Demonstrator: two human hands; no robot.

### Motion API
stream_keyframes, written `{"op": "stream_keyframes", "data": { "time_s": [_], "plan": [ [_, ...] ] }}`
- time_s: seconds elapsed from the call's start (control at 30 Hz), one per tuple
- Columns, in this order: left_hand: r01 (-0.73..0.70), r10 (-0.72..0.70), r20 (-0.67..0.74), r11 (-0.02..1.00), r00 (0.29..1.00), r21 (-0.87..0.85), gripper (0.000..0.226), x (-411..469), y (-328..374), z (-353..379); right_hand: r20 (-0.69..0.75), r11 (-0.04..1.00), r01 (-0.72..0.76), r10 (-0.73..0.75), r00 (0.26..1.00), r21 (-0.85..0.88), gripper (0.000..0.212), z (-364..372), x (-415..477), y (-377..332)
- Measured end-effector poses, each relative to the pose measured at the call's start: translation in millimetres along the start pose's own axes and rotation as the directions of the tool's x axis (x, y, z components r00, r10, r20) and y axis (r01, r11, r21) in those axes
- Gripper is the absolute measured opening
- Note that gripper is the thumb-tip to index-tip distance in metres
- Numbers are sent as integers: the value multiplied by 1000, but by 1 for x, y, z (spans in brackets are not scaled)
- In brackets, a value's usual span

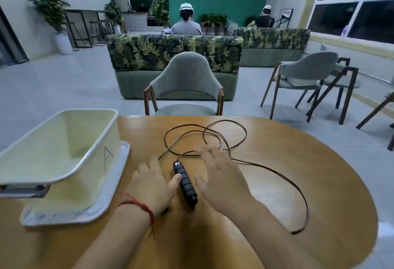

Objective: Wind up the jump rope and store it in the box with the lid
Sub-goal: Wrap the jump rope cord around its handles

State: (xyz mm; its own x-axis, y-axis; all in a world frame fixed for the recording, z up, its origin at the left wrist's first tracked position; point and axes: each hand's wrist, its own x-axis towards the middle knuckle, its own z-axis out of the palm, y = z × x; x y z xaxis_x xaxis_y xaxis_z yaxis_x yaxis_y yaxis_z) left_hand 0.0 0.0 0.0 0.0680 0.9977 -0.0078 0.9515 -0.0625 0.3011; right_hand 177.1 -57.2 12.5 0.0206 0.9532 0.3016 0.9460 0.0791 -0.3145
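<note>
A black ribbed jump rope handle [185, 183] lies on the round wooden table [319, 172] between my two hands. Its thin dark cord [277, 169] sprawls in loose loops behind the handle and curves out to the right. My left hand [152, 185] lies flat to the left of the handle, its thumb touching the grip. My right hand [217, 175] hovers with fingers spread just right of the handle, over the cord. A pale cream box [64, 147] marked "A" stands open at the left on its white lid [115, 194].
A grey upholstered chair [184, 83] faces me across the table. More chairs [307, 76] stand at the right, leaf-patterned sofas [174, 53] behind. Two people sit with their backs turned in the distance. The table's edge curves away at the right.
</note>
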Motion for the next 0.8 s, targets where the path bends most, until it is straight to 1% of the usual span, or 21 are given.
{"op": "stream_keyframes", "data": {
  "time_s": [0.03, 0.07, 0.1, 0.13, 0.17, 0.23, 0.3, 0.37, 0.47, 0.53, 0.57, 0.63, 0.73, 0.8],
  "plan": [
    [26, -26, -4, 999, 1000, -23, 95, 1, 0, 6, 5, 1000, -4, 4, 1000, 26, 57, 10, 2, -1],
    [70, -71, -12, 997, 997, -37, 100, 3, 0, 12, 21, 997, -35, 33, 999, 69, 52, 17, 5, -3],
    [79, -80, -23, 996, 997, -34, 103, 5, 0, 20, 45, 991, -75, 70, 997, 107, 44, 28, 9, -3],
    [88, -88, -23, 996, 996, -22, 105, 6, 2, 24, 125, 975, -165, 147, 981, 150, 35, 38, 13, -3],
    [85, -85, -34, 996, 996, -8, 106, 9, 2, 31, 169, 955, -230, 199, 965, 187, 31, 50, 18, -2],
    [65, -65, -44, 998, 997, 13, 105, 13, 3, 38, 221, 930, -307, 262, 940, 203, 31, 65, 26, 0],
    [38, -38, -36, 999, 999, -14, 103, 15, 1, 40, 234, 914, -334, 281, 931, 232, 34, 72, 28, 3],
    [10, -10, -5, 996, 1000, -86, 99, 18, -2, 43, 234, 885, -369, 309, 922, 284, 38, 76, 29, 8],
    [-62, 73, 32, 962, 997, -265, 84, 22, -6, 46, 257, 823, -397, 314, 914, 406, 39, 80, 31, 12],
    [-74, 92, 27, 915, 995, -396, 74, 24, -9, 46, 255, 791, -410, 325, 911, 454, 38, 85, 29, 10],
    [-79, 98, 20, 895, 995, -439, 73, 25, -11, 46, 251, 775, -414, 331, 910, 478, 37, 88, 28, 9],
    [-89, 118, 24, 856, 993, -508, 78, 25, -16, 46, 245, 714, -424, 346, 906, 558, 37, 93, 27, 9],
    [-148, 204, 18, 765, 979, -627, 90, 25, -21, 45, 228, 580, -416, 370, 901, 700, 30, 96, 26, 10],
    [-220, 257, -33, 746, 966, -628, 98, 23, -22, 48, 210, 522, -396, 379, 901, 755, 26, 97, 25, 10]
  ]
}}
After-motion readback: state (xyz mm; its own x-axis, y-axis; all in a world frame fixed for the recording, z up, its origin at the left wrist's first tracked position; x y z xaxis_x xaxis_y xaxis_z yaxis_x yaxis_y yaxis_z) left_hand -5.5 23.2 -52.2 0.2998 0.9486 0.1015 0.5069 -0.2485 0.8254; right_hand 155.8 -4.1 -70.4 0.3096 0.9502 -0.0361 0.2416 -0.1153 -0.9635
